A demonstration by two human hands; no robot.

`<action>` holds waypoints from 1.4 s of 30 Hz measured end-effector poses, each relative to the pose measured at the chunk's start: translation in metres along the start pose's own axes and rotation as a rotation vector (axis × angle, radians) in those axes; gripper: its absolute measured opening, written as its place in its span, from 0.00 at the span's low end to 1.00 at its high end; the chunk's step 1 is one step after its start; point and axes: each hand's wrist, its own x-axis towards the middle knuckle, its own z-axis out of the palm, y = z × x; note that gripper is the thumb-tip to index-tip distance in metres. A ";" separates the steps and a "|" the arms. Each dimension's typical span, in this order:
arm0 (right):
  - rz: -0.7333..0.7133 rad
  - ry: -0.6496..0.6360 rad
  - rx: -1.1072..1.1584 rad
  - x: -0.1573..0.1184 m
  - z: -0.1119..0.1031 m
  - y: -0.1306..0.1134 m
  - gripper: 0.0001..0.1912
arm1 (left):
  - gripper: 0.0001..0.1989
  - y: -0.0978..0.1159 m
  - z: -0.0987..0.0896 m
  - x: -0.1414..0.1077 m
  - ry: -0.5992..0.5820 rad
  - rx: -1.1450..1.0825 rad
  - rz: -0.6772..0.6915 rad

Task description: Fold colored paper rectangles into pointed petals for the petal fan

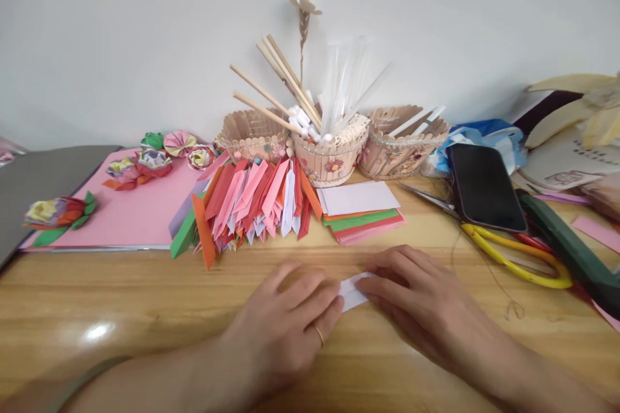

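A small folded piece of white paper lies on the wooden table between my two hands. My left hand, with a ring on one finger, has its fingertips on the paper's left end. From the other side, my right hand curls its fingers over the paper's right end. Both hands cover much of the paper, so its full shape is hidden. Just beyond them lies a stack of coloured paper slips with white on top. Left of that stack sits a pile of folded paper pieces in red, pink, orange, white and green.
Three decorated baskets along the wall hold sticks and clear tubes. Folded paper flowers rest on a pink sheet at left. Yellow-handled scissors, a black phone and a dark green roll lie at right.
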 end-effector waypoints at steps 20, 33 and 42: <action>-0.243 -0.305 0.044 -0.004 -0.008 0.003 0.33 | 0.16 0.012 -0.001 -0.008 -0.037 0.156 0.161; -0.228 -0.337 0.049 -0.003 -0.008 0.004 0.31 | 0.16 0.011 -0.001 -0.005 0.007 0.091 0.087; -0.189 -0.398 0.104 -0.005 -0.014 0.022 0.31 | 0.17 0.014 0.000 -0.007 0.017 0.090 0.072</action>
